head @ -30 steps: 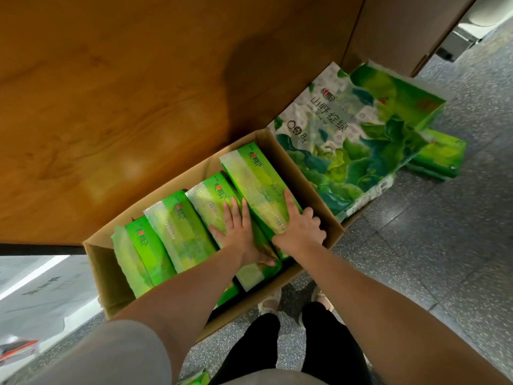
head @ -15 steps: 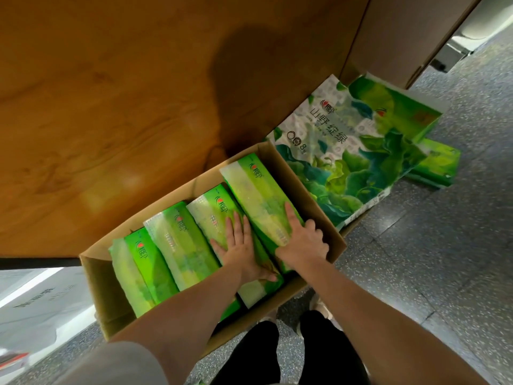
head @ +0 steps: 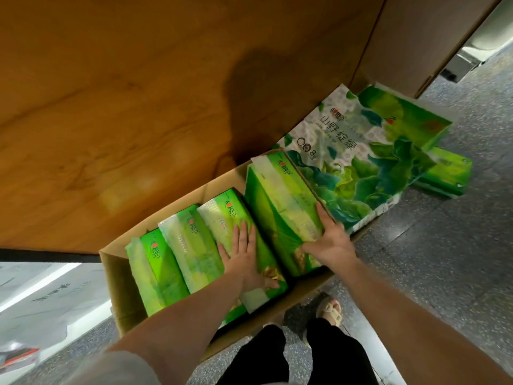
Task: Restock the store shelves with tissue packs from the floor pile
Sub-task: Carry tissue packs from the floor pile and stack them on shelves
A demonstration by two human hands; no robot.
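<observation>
At the far left a pale strip (head: 41, 290) with dark marks was too blurred to read, and a red-and-white thing (head: 19, 355) at the edge was cut off. An open cardboard box (head: 111, 276) stood on the speckled floor (head: 458, 259), hard against a wooden panel (head: 138, 107) that filled the upper part of the view. Four green tissue packs stood on edge in the box, leaning side by side. The first pack (head: 155, 268) was nearest the box's left wall, the second pack (head: 191, 245) touched it, and the third pack (head: 222, 218) came next. The left hand (head: 243, 262) lay flat on the third pack, fingers straight and a little apart, thumb out toward the near edge; it hid the pack's lower face. The fourth pack (head: 277, 207) stood higher than the others at the box's right end. The right hand (head: 330, 243) gripped its lower right corner, fingers curled round the far side and out of sight, thumb on the near face. Just right of the box a large pack (head: 347, 162) printed with leaves leaned against the panel, and a flat pack (head: 447, 173) lay half hidden behind it. Below, dark trousers (head: 333, 357) and a sandalled foot (head: 330, 308) showed; the other foot was hidden.
</observation>
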